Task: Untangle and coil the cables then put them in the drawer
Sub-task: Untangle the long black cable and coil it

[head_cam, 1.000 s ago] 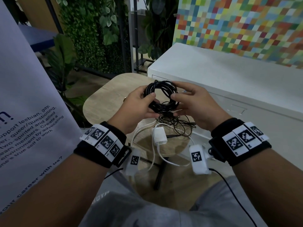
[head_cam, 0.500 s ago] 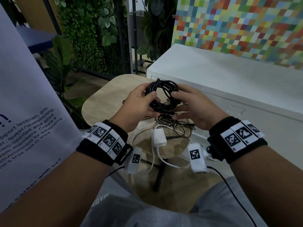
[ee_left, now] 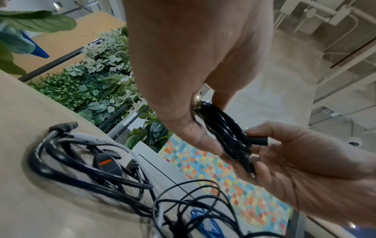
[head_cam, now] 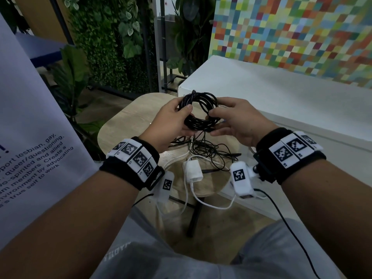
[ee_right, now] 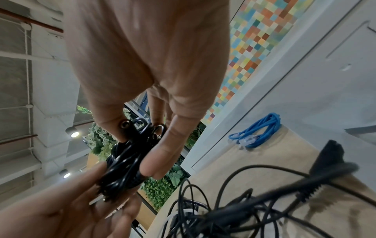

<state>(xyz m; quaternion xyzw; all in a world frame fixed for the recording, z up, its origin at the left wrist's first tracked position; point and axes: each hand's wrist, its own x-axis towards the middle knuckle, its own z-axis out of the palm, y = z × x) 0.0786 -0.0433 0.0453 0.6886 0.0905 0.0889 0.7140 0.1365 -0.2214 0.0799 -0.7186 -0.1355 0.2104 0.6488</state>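
Observation:
A coil of black cable (head_cam: 198,111) hangs between both hands above a small wooden table (head_cam: 130,121). My left hand (head_cam: 173,121) grips the coil's left side, thumb over the loops (ee_left: 223,128). My right hand (head_cam: 231,119) pinches the right side (ee_right: 126,161), and a black plug end (ee_left: 258,140) sits under its thumb. Below the hands lies a tangle of thin black cables (head_cam: 207,148) on the table. A white charger (head_cam: 193,171) with white cord lies near the table's front edge. A blue coiled cable (ee_right: 258,130) rests by the cabinet.
A white cabinet (head_cam: 281,97) with drawer fronts stands to the right, touching the table. A white banner (head_cam: 30,137) is at the left. Plants fill the back. Thick dark cables with an orange-marked plug (ee_left: 105,162) lie on the table.
The coil and both hands have stayed in about the same place; the fingers have shifted slightly round the loops. The tangle on the table has not moved.

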